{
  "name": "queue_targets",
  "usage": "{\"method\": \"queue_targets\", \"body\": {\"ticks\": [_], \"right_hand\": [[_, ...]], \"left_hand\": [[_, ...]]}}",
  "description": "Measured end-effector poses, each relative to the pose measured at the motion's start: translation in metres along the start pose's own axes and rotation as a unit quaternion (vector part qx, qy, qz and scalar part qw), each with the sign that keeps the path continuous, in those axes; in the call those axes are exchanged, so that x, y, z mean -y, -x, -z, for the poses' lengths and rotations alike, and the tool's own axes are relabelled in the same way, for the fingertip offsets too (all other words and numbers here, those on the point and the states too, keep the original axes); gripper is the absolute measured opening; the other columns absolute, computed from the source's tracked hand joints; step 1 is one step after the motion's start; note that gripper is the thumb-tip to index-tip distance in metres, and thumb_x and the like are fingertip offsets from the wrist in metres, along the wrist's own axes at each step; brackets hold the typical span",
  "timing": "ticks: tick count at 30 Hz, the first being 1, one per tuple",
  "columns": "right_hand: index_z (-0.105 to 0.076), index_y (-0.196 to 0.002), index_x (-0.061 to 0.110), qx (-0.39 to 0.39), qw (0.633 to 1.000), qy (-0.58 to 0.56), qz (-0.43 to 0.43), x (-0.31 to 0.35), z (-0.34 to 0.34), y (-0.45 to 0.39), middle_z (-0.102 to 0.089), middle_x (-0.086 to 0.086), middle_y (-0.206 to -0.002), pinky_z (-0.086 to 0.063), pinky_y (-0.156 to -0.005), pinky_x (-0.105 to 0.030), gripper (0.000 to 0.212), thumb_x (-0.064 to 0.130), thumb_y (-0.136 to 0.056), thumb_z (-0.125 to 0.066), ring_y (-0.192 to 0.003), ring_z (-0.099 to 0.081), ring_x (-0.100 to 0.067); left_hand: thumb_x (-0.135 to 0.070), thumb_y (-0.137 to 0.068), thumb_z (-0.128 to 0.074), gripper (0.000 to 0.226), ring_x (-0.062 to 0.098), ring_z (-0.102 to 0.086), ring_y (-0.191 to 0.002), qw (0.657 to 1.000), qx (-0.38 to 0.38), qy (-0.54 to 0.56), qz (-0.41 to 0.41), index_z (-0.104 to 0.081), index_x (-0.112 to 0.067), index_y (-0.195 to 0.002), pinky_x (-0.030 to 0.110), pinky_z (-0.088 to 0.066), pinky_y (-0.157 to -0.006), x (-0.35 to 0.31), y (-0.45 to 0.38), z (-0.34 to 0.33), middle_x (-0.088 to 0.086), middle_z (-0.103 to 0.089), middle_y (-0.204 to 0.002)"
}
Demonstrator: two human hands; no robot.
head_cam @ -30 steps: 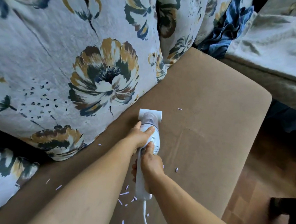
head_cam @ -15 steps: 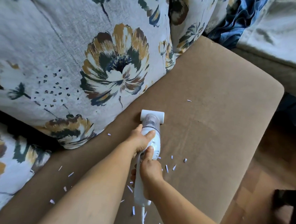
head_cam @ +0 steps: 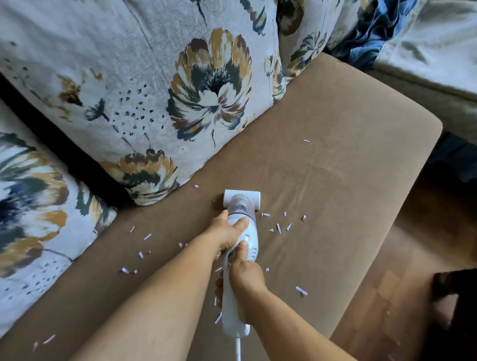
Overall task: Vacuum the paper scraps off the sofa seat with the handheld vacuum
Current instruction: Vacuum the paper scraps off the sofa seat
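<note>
1. The brown sofa seat [head_cam: 344,164] is the work area, with three floral cushions [head_cam: 143,71] along the back that I can make out.
2. One white handheld vacuum [head_cam: 240,253] is down on the seat middle, and its wide nozzle [head_cam: 242,198] is flat on the fabric, pointing away from me.
3. I've got both hands on it: my left hand [head_cam: 227,232] wraps the body just behind the clear dust cup, and my right hand [head_cam: 244,272] grips the handle right behind that, thumb on top.
4. I'd say I'm mid-pass, far from done.
5. Paper scraps [head_cam: 279,229]: roughly twenty-odd little strips, hard to count exactly at this size. There's a cluster just right of the nozzle, more to my left and under my arms, and one loner far up the seat.
6. Next move: swing the nozzle right over that cluster, keeping it flat.
</note>
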State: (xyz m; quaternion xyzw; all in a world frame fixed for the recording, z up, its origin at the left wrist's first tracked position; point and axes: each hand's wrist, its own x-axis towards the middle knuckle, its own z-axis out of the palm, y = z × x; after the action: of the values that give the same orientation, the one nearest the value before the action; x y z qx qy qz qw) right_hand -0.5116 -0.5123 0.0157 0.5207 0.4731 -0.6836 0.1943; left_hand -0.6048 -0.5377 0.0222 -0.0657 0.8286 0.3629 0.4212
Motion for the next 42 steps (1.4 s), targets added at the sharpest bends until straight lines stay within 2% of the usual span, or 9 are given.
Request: {"method": "queue_targets", "body": {"ticks": [6, 12, 18, 22, 28, 32, 37, 40, 42], "right_hand": [[-0.061, -0.076, 0.000, -0.013, 1.000, 0.016, 0.010, -0.019, -0.003, 0.031, -0.058, -0.011, -0.052, -0.047, -0.048, -0.027, 0.078, 0.067, -0.094, -0.025, -0.042, -0.053, -0.023], [-0.062, -0.074, 0.001, -0.025, 0.999, -0.015, 0.040, -0.013, -0.002, 0.041, -0.057, -0.008, -0.047, -0.045, -0.047, -0.024, 0.077, 0.066, -0.093, -0.026, -0.038, -0.052, -0.021], [-0.064, -0.071, 0.001, -0.037, 0.996, -0.023, 0.080, 0.043, 0.024, 0.020, -0.060, -0.011, -0.050, -0.045, -0.046, -0.024, 0.079, 0.066, -0.093, -0.025, -0.038, -0.055, -0.022], [-0.064, -0.069, 0.000, -0.047, 0.994, -0.029, 0.096, 0.085, 0.052, -0.016, -0.060, -0.012, -0.050, -0.047, -0.045, -0.026, 0.081, 0.066, -0.094, -0.024, -0.039, -0.055, -0.024], [-0.064, -0.061, 0.002, -0.068, 0.995, -0.032, 0.072, 0.153, 0.096, -0.076, -0.059, -0.010, -0.045, -0.054, -0.056, -0.036, 0.084, 0.070, -0.091, -0.025, -0.044, -0.057, -0.026], [-0.060, -0.056, 0.004, -0.087, 0.993, -0.032, 0.079, 0.195, 0.123, -0.115, -0.058, -0.009, -0.044, -0.049, -0.049, -0.029, 0.082, 0.069, -0.092, -0.026, -0.043, -0.057, -0.025], [-0.064, -0.068, 0.003, -0.091, 0.992, -0.021, 0.088, 0.227, 0.143, -0.149, -0.062, -0.009, -0.050, -0.052, -0.051, -0.030, 0.078, 0.068, -0.093, -0.028, -0.048, -0.062, -0.027], [-0.064, -0.066, 0.004, -0.079, 0.994, -0.009, 0.071, 0.234, 0.146, -0.163, -0.064, -0.011, -0.051, -0.058, -0.063, -0.039, 0.080, 0.070, -0.091, -0.026, -0.054, -0.065, -0.029], [-0.064, -0.068, 0.005, -0.080, 0.995, -0.009, 0.061, 0.231, 0.149, -0.169, -0.065, -0.011, -0.053, -0.057, -0.065, -0.039, 0.079, 0.071, -0.091, -0.026, -0.055, -0.065, -0.029]], "left_hand": [[-0.050, -0.094, -0.049, 0.074, 0.034, -0.050, -0.129, 1.000, -0.008, -0.012, -0.008, -0.016, -0.027, -0.155, 0.044, -0.044, -0.101, 0.013, 0.031, 0.003, 0.003, -0.032, -0.155], [-0.048, -0.094, -0.053, 0.076, 0.027, -0.046, -0.132, 0.998, -0.015, 0.018, -0.059, -0.015, -0.027, -0.156, 0.038, -0.044, -0.101, -0.002, 0.039, 0.007, 0.000, -0.030, -0.157], [-0.048, -0.093, -0.054, 0.077, 0.027, -0.041, -0.137, 0.995, -0.019, 0.018, -0.092, -0.016, -0.026, -0.155, 0.040, -0.038, -0.111, -0.061, 0.008, -0.001, 0.003, -0.031, -0.157], [-0.047, -0.094, -0.052, 0.075, 0.029, -0.041, -0.136, 0.995, -0.008, 0.012, -0.094, -0.014, -0.026, -0.156, 0.041, -0.040, -0.108, -0.112, -0.025, -0.020, 0.002, -0.030, -0.157], [-0.047, -0.092, -0.056, 0.078, 0.027, -0.040, -0.137, 0.996, 0.004, 0.031, -0.087, -0.016, -0.024, -0.155, 0.038, -0.037, -0.107, -0.183, -0.089, -0.055, 0.001, -0.029, -0.157], [-0.046, -0.091, -0.059, 0.082, 0.025, -0.042, -0.136, 0.994, 0.006, 0.068, -0.082, -0.017, -0.017, -0.155, 0.033, -0.037, -0.106, -0.222, -0.130, -0.078, 0.003, -0.033, -0.155], [-0.048, -0.091, -0.058, 0.082, 0.023, -0.041, -0.137, 0.993, 0.004, 0.078, -0.083, -0.017, -0.018, -0.155, 0.029, -0.037, -0.105, -0.252, -0.166, -0.090, 0.000, -0.028, -0.158], [-0.045, -0.092, -0.059, 0.077, 0.024, -0.047, -0.132, 0.995, 0.004, 0.066, -0.080, -0.023, -0.015, -0.154, 0.027, -0.039, -0.099, -0.259, -0.178, -0.095, 0.003, -0.038, -0.153], [-0.045, -0.092, -0.059, 0.079, 0.024, -0.046, -0.133, 0.995, 0.007, 0.052, -0.080, -0.021, -0.015, -0.154, 0.028, -0.039, -0.102, -0.257, -0.185, -0.099, 0.003, -0.036, -0.153]]}}
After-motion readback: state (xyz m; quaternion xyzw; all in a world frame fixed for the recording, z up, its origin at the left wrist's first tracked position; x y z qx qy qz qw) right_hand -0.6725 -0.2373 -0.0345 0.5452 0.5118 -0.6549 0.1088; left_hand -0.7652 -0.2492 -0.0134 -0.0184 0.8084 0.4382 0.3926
